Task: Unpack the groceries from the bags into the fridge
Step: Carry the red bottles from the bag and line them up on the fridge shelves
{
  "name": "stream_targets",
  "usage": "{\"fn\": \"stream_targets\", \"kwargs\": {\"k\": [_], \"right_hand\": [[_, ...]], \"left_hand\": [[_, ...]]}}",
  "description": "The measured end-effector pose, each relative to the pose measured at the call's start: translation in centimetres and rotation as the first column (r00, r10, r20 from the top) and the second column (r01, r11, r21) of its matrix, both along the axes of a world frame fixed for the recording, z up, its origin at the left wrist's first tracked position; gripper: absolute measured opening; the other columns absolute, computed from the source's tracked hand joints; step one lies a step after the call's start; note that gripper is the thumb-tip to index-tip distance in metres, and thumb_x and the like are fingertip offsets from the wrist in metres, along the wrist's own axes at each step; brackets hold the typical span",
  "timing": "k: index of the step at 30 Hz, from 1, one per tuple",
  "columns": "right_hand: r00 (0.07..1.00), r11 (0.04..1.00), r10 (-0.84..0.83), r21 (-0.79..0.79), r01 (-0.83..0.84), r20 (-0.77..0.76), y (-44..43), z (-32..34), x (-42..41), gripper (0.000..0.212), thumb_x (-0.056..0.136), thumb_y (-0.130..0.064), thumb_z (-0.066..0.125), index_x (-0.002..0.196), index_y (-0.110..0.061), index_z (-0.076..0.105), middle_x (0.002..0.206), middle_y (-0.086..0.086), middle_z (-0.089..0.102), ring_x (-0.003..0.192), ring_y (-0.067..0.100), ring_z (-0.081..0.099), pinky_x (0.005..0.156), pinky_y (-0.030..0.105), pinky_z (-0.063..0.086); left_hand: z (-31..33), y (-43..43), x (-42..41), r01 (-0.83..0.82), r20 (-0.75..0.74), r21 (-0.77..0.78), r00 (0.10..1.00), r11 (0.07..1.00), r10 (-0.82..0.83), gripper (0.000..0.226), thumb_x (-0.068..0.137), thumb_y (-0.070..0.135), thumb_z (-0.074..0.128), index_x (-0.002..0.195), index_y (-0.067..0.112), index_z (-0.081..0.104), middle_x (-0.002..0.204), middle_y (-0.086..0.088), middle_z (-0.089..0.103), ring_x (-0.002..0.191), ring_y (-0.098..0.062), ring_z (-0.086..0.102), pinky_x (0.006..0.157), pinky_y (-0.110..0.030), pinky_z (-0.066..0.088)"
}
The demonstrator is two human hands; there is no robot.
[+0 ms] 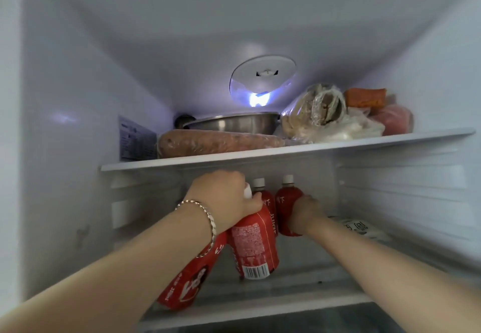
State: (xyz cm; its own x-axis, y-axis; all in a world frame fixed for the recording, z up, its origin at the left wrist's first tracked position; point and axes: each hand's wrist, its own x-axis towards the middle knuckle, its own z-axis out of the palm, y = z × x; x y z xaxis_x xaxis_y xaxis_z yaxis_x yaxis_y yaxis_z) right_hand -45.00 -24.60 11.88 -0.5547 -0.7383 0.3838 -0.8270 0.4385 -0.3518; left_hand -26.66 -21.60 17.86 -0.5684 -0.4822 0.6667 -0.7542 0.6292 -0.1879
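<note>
Bottles, four, red with white caps, all on the lower shelf (299, 288) of the fridge. Left hand (223, 197) curls over the shoulder of the front bottle (253, 244), which is tilted, with its cap peeking out by the thumb. Right hand (304, 212) wraps the body of the right bottle (287, 199), which is upright. Back bottle (261, 193) stands between them. Leaning bottle (187, 280) sits under the left forearm; held or just propped, can't tell. Likely full, so fairly heavy, with stiff plastic and a slick label sleeve. Tall and narrow, so tippy. Best grip is around mid-body, or at the shoulder for steering upright. Upper shelf (286, 150) holds a metal bowl (234, 124) and wrapped food (312, 113).
</note>
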Motion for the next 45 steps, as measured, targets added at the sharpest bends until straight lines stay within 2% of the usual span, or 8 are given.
{"fn": "stream_targets", "kwargs": {"k": [3, 6, 10, 18, 22, 26, 36, 45], "right_hand": [[0.935, 0.914, 0.336, -0.28, -0.294, 0.116, 1.4, 0.3, 1.4, 0.064, 0.084, -0.012, 0.057, 0.142, -0.006, 0.029, 0.14, 0.017, 0.036, 0.128, 0.03, 0.04, 0.104, 0.03, 0.035], [0.575, 0.644, 0.764, -0.3, -0.703, 0.292, 4.2, 0.8, 3.2, 0.088, 0.071, -0.001, 0.063, 0.145, -0.025, 0.021, 0.13, 0.006, 0.05, 0.118, 0.018, 0.053, 0.095, 0.027, 0.047], [0.405, 0.522, 0.849, -0.423, -0.741, 0.339, 4.9, -0.4, 4.6, 0.068, 0.068, -0.004, 0.078, 0.119, -0.028, 0.041, 0.107, -0.004, 0.064, 0.098, 0.009, 0.064, 0.091, 0.027, 0.052], [0.592, 0.608, 0.759, -0.617, -0.499, 0.27, 4.2, -2.0, 4.9, 0.056, 0.065, -0.032, 0.084, 0.109, -0.028, 0.05, 0.097, -0.011, 0.065, 0.086, -0.001, 0.063, 0.075, 0.015, 0.053], [0.711, 0.706, 0.671, -0.471, -0.528, 0.209, 4.9, -1.9, 5.4, 0.072, 0.072, -0.052, 0.073, 0.128, -0.023, 0.037, 0.1, -0.019, 0.057, 0.082, -0.005, 0.057, 0.066, 0.008, 0.046], [0.918, 0.898, 0.397, -0.204, -0.389, -0.004, 4.9, -1.1, 5.7, 0.092, 0.069, -0.079, 0.05, 0.135, -0.019, 0.027, 0.12, 0.0, 0.06, 0.098, 0.018, 0.064, 0.08, 0.034, 0.055], [0.759, 0.808, 0.568, -0.041, -0.588, 0.318, -1.2, -1.5, 5.8, 0.071, 0.082, -0.04, 0.068, 0.138, -0.006, 0.039, 0.115, 0.011, 0.063, 0.091, 0.021, 0.065, 0.079, 0.033, 0.057], [0.72, 0.797, 0.585, -0.099, -0.596, 0.373, -2.7, -2.3, 5.7, 0.054, 0.079, -0.032, 0.073, 0.121, -0.005, 0.053, 0.112, 0.011, 0.063, 0.099, 0.023, 0.062, 0.091, 0.034, 0.052]], "left_hand": [[0.0, 0.1, -0.1, -0.007, -0.031, 0.003, 0.999, 1.0, 0.007, 0.04, 0.086, 0.053, 0.049, 0.066, 0.02, 0.038, 0.094, -0.003, 0.063, 0.091, -0.021, 0.059, 0.072, -0.026, 0.039], [-0.1, -0.1, -0.1, -0.016, -0.063, -0.003, 0.998, 1.0, 0.016, 0.038, 0.085, 0.053, 0.051, 0.071, 0.019, 0.043, 0.095, -0.004, 0.064, 0.091, -0.022, 0.06, 0.073, -0.027, 0.041], [-0.2, -0.2, -0.5, -0.035, -0.077, 0.018, 0.996, 0.999, 0.037, 0.036, 0.084, 0.053, 0.053, 0.076, 0.018, 0.049, 0.099, -0.004, 0.065, 0.094, -0.023, 0.06, 0.077, -0.028, 0.043], [-0.4, -2.1, 0.7, 0.075, -0.526, 0.142, 0.85, 0.987, 0.011, 0.056, 0.085, 0.061, 0.046, 0.063, 0.01, 0.055, 0.064, -0.005, 0.06, 0.072, -0.025, 0.06, 0.068, -0.029, 0.044], [-2.6, -3.3, 0.9, -0.103, -0.511, 0.159, 0.843, 0.982, 0.171, 0.044, 0.094, 0.047, 0.038, 0.103, 0.008, 0.057, 0.109, -0.019, 0.063, 0.101, -0.034, 0.059, 0.086, -0.039, 0.048], [-6.0, -2.5, 0.2, -0.239, -0.26, 0.193, 0.923, 0.952, 0.285, 0.048, 0.097, 0.047, 0.026, 0.143, 0.031, 0.019, 0.149, -0.015, 0.015, 0.13, -0.035, 0.029, 0.102, -0.045, 0.033], [-6.9, -3.8, 1.1, -0.074, -0.284, 0.496, 0.928, 0.865, 0.242, 0.083, 0.083, 0.03, 0.059, 0.145, 0.04, 0.005, 0.151, -0.013, -0.02, 0.137, -0.041, 0.005, 0.112, -0.046, 0.024], [-7.4, -8.1, 1.6, -0.457, 0.05, 0.247, 0.887, 0.854, 0.46, 0.075, 0.097, 0.04, 0.039, 0.148, 0.026, -0.014, 0.152, -0.022, -0.021, 0.142, -0.036, -0.011, 0.115, -0.044, 0.002]]}}
